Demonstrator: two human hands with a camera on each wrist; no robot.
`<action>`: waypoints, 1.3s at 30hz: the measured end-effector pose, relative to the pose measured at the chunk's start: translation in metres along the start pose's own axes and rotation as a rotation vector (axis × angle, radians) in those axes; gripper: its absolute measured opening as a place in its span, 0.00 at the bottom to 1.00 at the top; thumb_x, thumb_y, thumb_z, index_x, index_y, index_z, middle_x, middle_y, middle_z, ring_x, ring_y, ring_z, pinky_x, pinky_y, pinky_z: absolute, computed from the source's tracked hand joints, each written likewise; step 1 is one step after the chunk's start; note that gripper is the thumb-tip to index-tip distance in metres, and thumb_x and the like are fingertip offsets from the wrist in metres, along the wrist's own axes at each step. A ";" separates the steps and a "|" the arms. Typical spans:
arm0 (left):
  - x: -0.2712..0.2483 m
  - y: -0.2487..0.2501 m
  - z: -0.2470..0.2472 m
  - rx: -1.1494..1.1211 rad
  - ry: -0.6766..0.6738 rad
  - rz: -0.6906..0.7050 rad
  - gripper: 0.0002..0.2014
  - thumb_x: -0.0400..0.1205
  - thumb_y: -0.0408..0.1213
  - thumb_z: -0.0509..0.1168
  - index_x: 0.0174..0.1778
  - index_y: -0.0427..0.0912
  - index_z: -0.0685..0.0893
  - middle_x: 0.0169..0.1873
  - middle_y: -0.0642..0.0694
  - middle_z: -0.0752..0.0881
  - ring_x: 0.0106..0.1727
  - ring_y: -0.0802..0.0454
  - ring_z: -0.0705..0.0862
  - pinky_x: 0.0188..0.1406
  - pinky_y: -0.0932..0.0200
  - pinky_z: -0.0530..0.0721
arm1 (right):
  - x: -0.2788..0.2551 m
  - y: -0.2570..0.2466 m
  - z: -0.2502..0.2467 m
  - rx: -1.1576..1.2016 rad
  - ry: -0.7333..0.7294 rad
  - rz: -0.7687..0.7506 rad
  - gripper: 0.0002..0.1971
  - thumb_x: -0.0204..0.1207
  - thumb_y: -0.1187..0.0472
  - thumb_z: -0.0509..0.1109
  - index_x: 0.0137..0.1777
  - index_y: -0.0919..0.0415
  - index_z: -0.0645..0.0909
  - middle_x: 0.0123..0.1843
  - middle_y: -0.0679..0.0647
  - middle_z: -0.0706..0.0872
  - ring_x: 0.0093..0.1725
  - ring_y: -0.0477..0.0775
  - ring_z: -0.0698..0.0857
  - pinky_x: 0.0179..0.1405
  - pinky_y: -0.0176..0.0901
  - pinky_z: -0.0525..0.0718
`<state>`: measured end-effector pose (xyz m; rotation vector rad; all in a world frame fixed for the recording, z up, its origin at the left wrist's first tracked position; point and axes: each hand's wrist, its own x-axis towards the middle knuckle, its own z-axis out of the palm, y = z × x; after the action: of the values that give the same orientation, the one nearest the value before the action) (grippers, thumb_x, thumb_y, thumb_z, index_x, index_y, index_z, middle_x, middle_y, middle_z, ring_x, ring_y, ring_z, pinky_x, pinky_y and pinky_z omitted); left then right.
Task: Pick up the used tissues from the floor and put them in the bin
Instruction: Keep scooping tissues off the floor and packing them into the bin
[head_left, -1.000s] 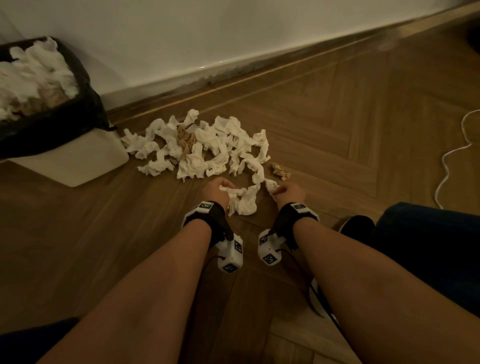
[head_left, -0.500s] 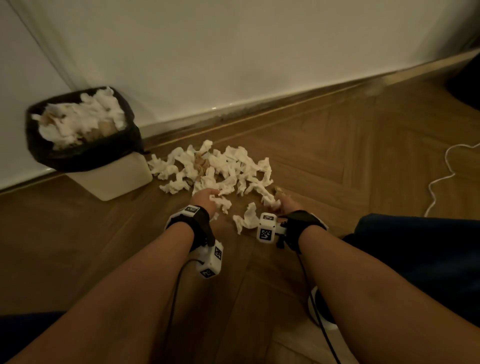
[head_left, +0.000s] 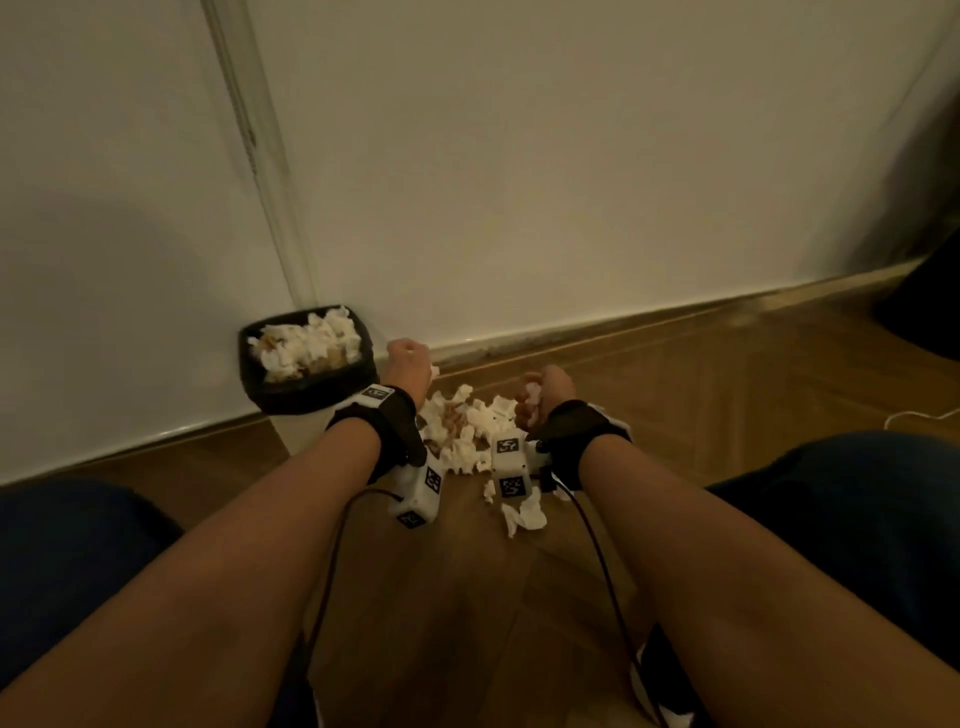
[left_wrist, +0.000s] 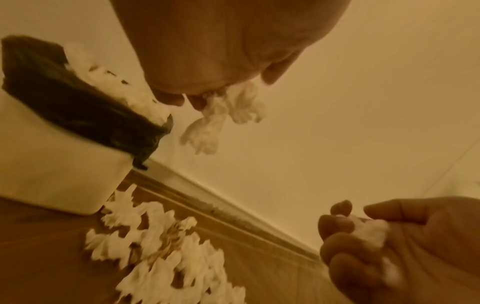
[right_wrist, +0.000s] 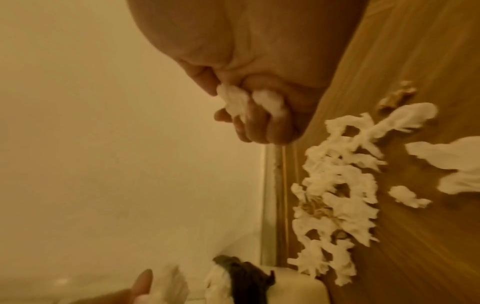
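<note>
A white bin lined with a black bag stands against the wall, heaped with tissues. My left hand is raised just right of the bin and grips a crumpled white tissue that dangles from its fingers. My right hand is lifted above the floor pile and is curled round another white tissue. A pile of crumpled tissues lies on the wooden floor between my wrists, with loose pieces nearer to me.
A white wall and skirting board run behind the pile. My knees in dark blue cloth flank the floor on both sides. A white cable lies at the far right. Wrist-camera cables trail along my arms.
Both hands have risen from the floor with tissues in them; the left has moved up and left to beside the bin. The head view has tilted up toward the wall.
</note>
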<state>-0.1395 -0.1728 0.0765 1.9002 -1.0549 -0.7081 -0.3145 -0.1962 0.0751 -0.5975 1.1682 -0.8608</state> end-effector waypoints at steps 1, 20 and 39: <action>-0.001 0.011 -0.011 0.004 0.041 -0.017 0.18 0.85 0.38 0.50 0.68 0.33 0.70 0.64 0.33 0.75 0.65 0.37 0.75 0.59 0.51 0.73 | -0.006 -0.011 0.008 -0.025 -0.001 -0.017 0.14 0.83 0.63 0.47 0.38 0.61 0.69 0.26 0.53 0.64 0.24 0.49 0.58 0.20 0.39 0.59; 0.026 0.024 -0.185 0.263 0.203 0.220 0.15 0.70 0.40 0.76 0.51 0.46 0.82 0.38 0.47 0.81 0.39 0.50 0.79 0.38 0.62 0.74 | -0.014 -0.052 0.200 -0.724 -0.212 -0.564 0.06 0.73 0.66 0.74 0.36 0.56 0.84 0.37 0.55 0.88 0.37 0.53 0.85 0.42 0.44 0.86; 0.137 -0.047 -0.158 0.572 0.061 0.134 0.10 0.76 0.41 0.71 0.48 0.41 0.86 0.51 0.43 0.86 0.52 0.45 0.84 0.50 0.56 0.80 | 0.119 0.033 0.232 -1.115 -0.036 -0.560 0.07 0.76 0.63 0.71 0.50 0.63 0.89 0.55 0.58 0.88 0.56 0.56 0.86 0.59 0.38 0.80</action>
<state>0.0689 -0.2163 0.1033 2.2772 -1.4379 -0.2801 -0.0675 -0.2831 0.0547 -1.9051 1.4225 -0.5747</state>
